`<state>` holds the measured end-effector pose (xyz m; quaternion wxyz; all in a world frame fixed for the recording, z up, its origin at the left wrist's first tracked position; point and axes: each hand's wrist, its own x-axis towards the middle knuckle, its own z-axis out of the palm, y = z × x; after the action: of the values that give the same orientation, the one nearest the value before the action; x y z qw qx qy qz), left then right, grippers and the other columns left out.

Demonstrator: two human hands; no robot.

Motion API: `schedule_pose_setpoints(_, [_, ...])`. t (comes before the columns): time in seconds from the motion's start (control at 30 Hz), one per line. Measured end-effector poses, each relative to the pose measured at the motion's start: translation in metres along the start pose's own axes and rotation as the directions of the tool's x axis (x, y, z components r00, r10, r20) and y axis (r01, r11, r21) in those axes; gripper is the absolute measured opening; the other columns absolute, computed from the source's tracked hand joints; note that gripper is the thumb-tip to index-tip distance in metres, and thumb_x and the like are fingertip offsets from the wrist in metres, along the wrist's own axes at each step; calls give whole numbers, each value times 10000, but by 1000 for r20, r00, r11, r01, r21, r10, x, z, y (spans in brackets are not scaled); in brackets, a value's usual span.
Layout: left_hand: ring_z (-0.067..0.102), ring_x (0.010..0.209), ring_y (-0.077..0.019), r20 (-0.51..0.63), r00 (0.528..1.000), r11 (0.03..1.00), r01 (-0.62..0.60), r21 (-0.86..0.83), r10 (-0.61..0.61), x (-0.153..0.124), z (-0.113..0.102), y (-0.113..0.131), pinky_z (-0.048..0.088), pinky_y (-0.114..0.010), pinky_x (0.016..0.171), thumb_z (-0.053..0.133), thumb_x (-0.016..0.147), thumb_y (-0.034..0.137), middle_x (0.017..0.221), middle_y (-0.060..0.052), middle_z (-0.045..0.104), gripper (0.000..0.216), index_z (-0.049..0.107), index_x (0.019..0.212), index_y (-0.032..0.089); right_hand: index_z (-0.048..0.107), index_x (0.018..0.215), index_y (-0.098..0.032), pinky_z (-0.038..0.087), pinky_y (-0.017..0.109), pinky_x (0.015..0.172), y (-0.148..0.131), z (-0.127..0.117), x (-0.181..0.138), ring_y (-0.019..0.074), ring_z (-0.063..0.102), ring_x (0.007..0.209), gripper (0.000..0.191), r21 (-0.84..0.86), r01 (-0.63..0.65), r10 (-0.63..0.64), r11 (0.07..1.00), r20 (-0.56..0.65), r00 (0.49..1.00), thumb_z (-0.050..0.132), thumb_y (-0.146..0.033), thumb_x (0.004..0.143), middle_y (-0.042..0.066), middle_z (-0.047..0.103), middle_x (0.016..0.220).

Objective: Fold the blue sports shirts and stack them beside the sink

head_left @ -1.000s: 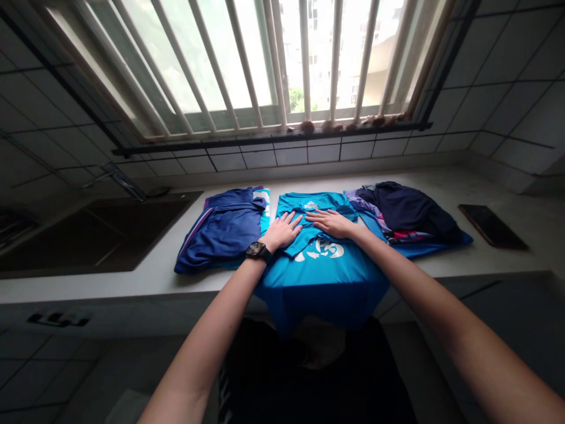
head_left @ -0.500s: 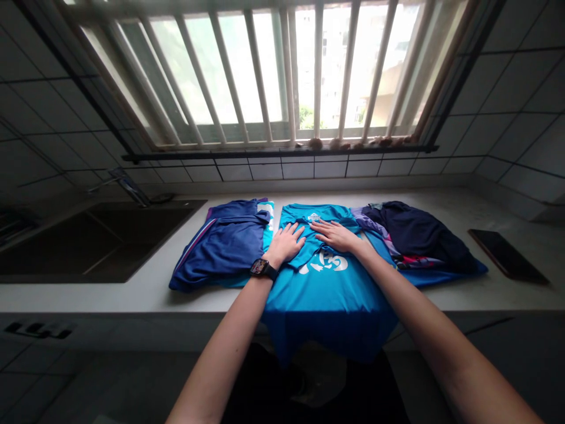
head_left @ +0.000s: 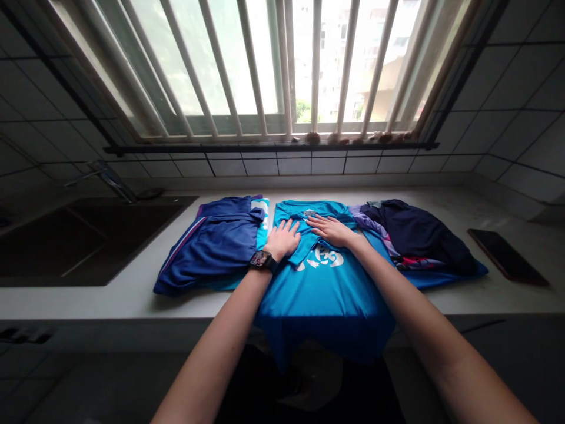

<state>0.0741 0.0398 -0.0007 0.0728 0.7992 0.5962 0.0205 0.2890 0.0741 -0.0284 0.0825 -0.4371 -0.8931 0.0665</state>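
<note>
A blue T-shirt [head_left: 326,294] with white print lies on the counter, its lower part hanging over the front edge. Its sleeves are folded in across the chest. My left hand [head_left: 283,240], with a black watch [head_left: 261,259] on the wrist, rests flat on the folded sleeve at the left. On the other side of the chest, my right hand [head_left: 331,230] presses flat with fingers stretched out. Both hands are open and hold nothing. Left of the shirt lies a pile of dark blue clothes [head_left: 212,241]; a second pile of navy clothes [head_left: 410,232] lies to its right.
A dark sink [head_left: 132,247] with a faucet [head_left: 112,179] is set into the counter [head_left: 194,306] at the left. A phone [head_left: 507,256] lies at the far right. Behind the counter is a barred window [head_left: 241,70] with small roundish objects along its sill.
The view has shifted slightly, so the left pile and sink appear a little farther left. Both hands stay flat on the T-shirt in nearly the same spots.
</note>
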Motion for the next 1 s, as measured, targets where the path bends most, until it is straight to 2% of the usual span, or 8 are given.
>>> schedule_pose_setpoints(0.2, [423,1506,-402,19,999,996,34,84,-36,-14,-13,11,380,-539,1198,460,988,221,1613,-231,455,540,558,1506,107,401,1628,-270,227,524,1294,11,-1,12,263,215,1611,581,20,-32,32,999,-2,999,306,-458,1086,23,294,1707])
schedule_pose_setpoints(0.37, [709,1109,-320,14,998,994,-67,90,66,-54,-14,7,545,-403,948,458,945,181,1192,-226,737,373,748,1169,113,404,1626,-285,222,543,1293,26,-1,24,267,225,1609,580,32,-38,38,999,-8,999,300,-464,1084,13,309,1703])
schedule_pose_setpoints(0.5, [691,824,-241,-34,986,983,-162,82,165,-69,-29,-6,546,-327,780,463,925,210,879,-137,735,292,750,949,155,385,1634,-281,216,540,1295,37,-3,35,261,200,1616,584,32,-48,48,998,-4,999,296,-465,1086,15,293,1711])
schedule_pose_setpoints(0.63, [634,760,-218,-115,979,985,-163,51,168,-48,-43,-13,529,-304,757,487,861,173,739,-97,668,243,716,781,173,391,1632,-268,225,519,1293,45,-7,43,256,212,1614,577,30,-51,51,998,-1,999,306,-438,1087,27,280,1716])
schedule_pose_setpoints(0.73, [648,786,-248,-78,991,992,-99,73,105,-21,-42,-11,534,-331,776,485,827,115,725,-120,654,261,720,731,178,403,1628,-262,237,514,1291,50,-8,48,262,230,1609,575,29,-54,54,998,-17,998,307,-421,1083,28,293,1712])
schedule_pose_setpoints(0.83, [676,870,-291,-7,1000,991,-18,135,19,-1,-33,-4,543,-373,802,480,842,103,860,-163,698,293,762,896,164,419,1621,-252,244,533,1287,53,-7,52,276,243,1605,576,26,-68,69,997,-36,997,312,-406,1076,34,309,1705])
schedule_pose_setpoints(0.93, [671,1055,-349,-93,995,990,42,137,-29,6,-25,1,546,-425,851,473,907,154,1139,-213,691,355,732,1149,160,427,1617,-238,245,530,1286,54,-6,53,275,243,1606,580,23,-64,64,998,-41,997,307,-409,1076,38,318,1706])
schedule_pose_setpoints(1.0, [643,1149,-371,-142,989,988,60,141,-40,7,-22,2,535,-447,894,442,953,188,1230,-224,662,377,705,1222,159,456,1600,-236,263,522,1281,51,-6,51,277,273,1597,575,28,-67,68,997,-55,996,318,-418,1072,46,358,1694])
